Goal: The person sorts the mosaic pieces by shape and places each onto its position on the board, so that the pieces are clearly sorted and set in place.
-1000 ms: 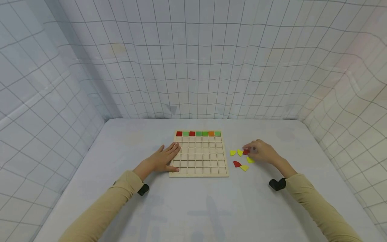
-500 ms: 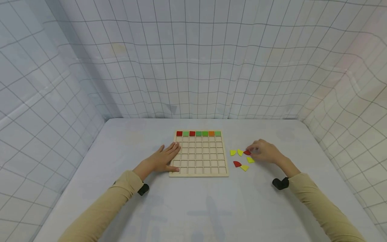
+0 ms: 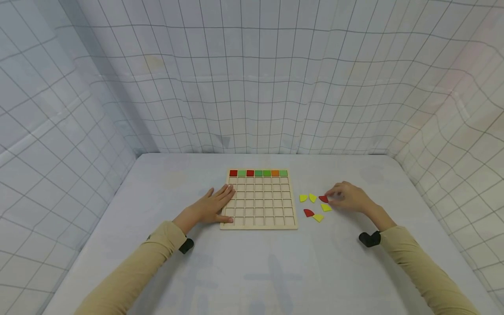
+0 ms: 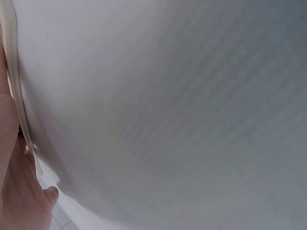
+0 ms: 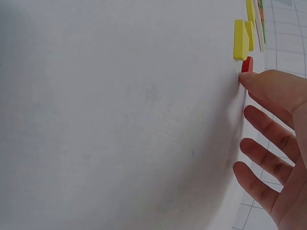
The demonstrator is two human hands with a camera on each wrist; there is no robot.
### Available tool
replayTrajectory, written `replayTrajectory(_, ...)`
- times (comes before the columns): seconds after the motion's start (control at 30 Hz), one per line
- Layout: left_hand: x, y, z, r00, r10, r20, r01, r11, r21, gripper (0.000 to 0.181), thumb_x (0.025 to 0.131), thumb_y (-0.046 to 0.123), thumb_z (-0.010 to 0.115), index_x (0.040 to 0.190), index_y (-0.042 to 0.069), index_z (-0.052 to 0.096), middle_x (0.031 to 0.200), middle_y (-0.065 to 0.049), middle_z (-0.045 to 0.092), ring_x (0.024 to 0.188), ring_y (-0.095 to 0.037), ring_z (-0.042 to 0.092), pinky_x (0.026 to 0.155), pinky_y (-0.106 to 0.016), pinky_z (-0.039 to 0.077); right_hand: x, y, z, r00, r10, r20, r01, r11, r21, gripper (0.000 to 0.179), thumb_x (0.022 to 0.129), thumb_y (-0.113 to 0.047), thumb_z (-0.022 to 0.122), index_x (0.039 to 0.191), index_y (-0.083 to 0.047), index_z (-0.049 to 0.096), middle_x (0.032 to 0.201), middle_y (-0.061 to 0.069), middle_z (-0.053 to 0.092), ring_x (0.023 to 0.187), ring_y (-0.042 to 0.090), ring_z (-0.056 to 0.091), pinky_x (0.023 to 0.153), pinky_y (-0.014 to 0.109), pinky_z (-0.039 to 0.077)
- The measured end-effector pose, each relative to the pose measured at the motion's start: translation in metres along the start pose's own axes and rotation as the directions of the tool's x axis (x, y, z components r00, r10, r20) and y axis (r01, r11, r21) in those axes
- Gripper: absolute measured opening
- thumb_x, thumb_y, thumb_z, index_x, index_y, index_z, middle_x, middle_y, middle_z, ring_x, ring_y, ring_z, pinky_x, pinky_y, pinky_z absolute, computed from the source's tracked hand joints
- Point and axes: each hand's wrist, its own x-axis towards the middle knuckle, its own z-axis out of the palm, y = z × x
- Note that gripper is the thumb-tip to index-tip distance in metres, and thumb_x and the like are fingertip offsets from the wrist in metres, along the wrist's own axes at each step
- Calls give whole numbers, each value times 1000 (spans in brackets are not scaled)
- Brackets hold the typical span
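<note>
A square wooden grid board (image 3: 263, 204) lies on the table, its far row filled with coloured square tiles (image 3: 258, 173). My left hand (image 3: 212, 204) rests with straight, spread fingers on the board's left edge. To the right of the board, my right hand (image 3: 348, 197) pinches a red quarter-circle piece (image 3: 323, 199) between thumb and index finger, close to the tabletop. The right wrist view shows that red piece (image 5: 247, 64) at the thumb tip, with the other fingers spread apart.
Around the red piece lie several yellow quarter-circle pieces (image 3: 326, 207) and another red one (image 3: 309, 213). A white cloth with grid lines (image 3: 260, 87) stands behind the table and along both sides. Dark wrist cameras (image 3: 369, 239) hang at both cuffs.
My right hand has slid a little to the right, and the red piece at its fingertips has shifted with it. The left hand stays on the board.
</note>
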Motion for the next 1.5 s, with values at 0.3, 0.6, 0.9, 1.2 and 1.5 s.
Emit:
replayTrajectory(0.3, 1, -1, 1, 1000, -3, 4, 3, 1000, 1, 98, 90, 58, 55, 155, 3, 7, 162, -15, 0, 150, -33, 0, 116, -62, 8, 1, 1, 2, 1000, 18, 0, -18, 1000, 16, 24, 82, -25, 76, 105, -20, 75, 103, -2, 68, 90, 17, 54, 72, 32, 46)
replayTrajectory(0.6, 3, -3, 1, 1000, 1, 8, -1, 1000, 3, 98, 90, 58, 55, 155, 4, 7, 162, -15, 0, 150, -33, 0, 116, -63, 8, 0, 0, 4, 998, -1, -65, 2, 1000, 11, 21, 79, -27, 77, 98, -18, 76, 98, -2, 69, 83, 15, 53, 67, 29, 45)
replayTrajectory(0.9, 3, -3, 2, 1000, 7, 4, -7, 1000, -6, 98, 90, 58, 56, 155, 3, 8, 162, -16, 1, 150, -34, 0, 116, -63, 8, 3, 2, 7, 995, -13, -101, 11, 1000, -24, 19, 79, -28, 75, 96, -18, 77, 96, -2, 70, 80, 12, 53, 65, 27, 44)
replayTrajectory(1.2, 1, -1, 0, 1000, -2, 7, 2, 1000, -7, 98, 90, 58, 56, 155, 3, 8, 162, -15, 0, 150, -33, 0, 116, -63, 8, 10, -3, 5, 991, -2, -137, 1, 1000, -11, 22, 79, -28, 76, 97, -15, 75, 98, 2, 70, 85, 19, 59, 68, 33, 49)
replayTrajectory(1.5, 0, -1, 0, 1000, -5, 8, 5, 1000, -11, 98, 90, 57, 56, 155, 3, 8, 162, -16, 1, 150, -34, 0, 116, -63, 8, 26, -14, 6, 984, -35, -174, 32, 999, -18, 22, 78, -26, 76, 96, -14, 77, 96, 3, 71, 84, 19, 60, 69, 33, 51)
